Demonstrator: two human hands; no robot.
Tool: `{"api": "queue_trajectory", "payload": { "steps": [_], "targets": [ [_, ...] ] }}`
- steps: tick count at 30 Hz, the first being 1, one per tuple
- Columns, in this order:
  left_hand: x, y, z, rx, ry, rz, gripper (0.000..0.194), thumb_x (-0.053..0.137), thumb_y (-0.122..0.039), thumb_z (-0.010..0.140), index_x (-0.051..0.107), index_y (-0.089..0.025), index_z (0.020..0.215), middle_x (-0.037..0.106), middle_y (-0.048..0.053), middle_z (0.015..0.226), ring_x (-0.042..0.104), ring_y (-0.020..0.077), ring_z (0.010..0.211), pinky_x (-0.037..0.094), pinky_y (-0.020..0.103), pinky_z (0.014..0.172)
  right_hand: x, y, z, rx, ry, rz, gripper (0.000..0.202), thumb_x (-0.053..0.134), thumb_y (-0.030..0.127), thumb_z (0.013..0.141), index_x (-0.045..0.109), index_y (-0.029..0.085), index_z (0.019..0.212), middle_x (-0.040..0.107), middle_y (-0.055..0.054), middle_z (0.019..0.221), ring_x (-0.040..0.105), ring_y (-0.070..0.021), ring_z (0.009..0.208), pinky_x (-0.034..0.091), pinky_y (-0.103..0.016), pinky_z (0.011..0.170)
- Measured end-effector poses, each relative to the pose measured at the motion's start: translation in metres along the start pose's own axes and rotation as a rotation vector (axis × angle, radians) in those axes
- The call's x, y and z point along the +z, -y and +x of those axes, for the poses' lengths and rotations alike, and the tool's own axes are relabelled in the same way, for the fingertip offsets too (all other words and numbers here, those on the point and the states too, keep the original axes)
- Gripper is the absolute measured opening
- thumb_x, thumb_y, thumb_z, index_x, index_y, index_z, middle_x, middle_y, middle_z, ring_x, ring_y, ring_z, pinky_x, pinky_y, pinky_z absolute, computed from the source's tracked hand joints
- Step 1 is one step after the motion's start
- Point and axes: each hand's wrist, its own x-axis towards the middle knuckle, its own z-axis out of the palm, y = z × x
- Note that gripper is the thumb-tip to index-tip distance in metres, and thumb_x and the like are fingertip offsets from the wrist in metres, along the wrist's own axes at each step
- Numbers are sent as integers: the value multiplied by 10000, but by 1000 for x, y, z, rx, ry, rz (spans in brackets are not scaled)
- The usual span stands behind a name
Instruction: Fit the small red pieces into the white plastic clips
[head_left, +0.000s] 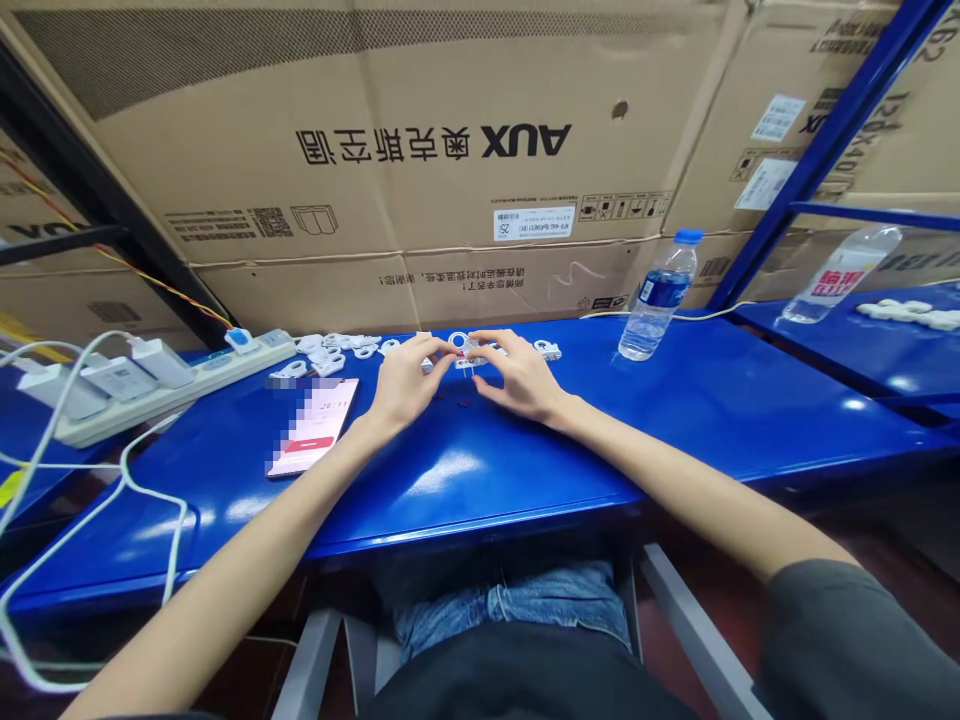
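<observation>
Between my two hands, near the back of the blue table (465, 470), is a small white plastic part (466, 363) with a ring on top and thin metal pins pointing down. My left hand (407, 378) has its thumb and fingertips closed at the part's left side, by a small red bit. The fingers of my right hand (523, 375) are curled round its right side, thumb below. Small dark red pieces (463, 404) lie on the table just beneath. Similar white parts (328, 352) are scattered to the left, and another white part (547, 349) sits beyond my right hand.
A phone (322, 425) lies left of my left hand. A power strip (225, 373) with chargers and loose white cables (180, 520) is at the far left. Water bottles (656, 297) stand or lean at the right. Large cardboard boxes (420, 200) form the back; a blue post (817, 160) rises at right.
</observation>
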Motion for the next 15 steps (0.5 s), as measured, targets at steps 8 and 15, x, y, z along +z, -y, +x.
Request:
{"api": "queue_trajectory", "payload": {
  "steps": [8,15],
  "targets": [
    [-1,-6,-1,-20,-28,33,265,600,-404,986,773,-204,977,741,66,1056,666,180,816,526,323,773,3,-1,-1,-32,-30,-19,286,622,243,970,676,213,1249,627,-135,1427,588,-277,1311,511,-463,1106],
    [0,-4,-1,-35,-18,16,208,612,-362,973,755,-211,968,733,51,1035,673,183,844,515,300,737,3,1,-1,-32,-29,-18,278,615,249,978,675,208,1246,633,-129,1425,591,-270,1306,521,-456,1090]
  ]
}}
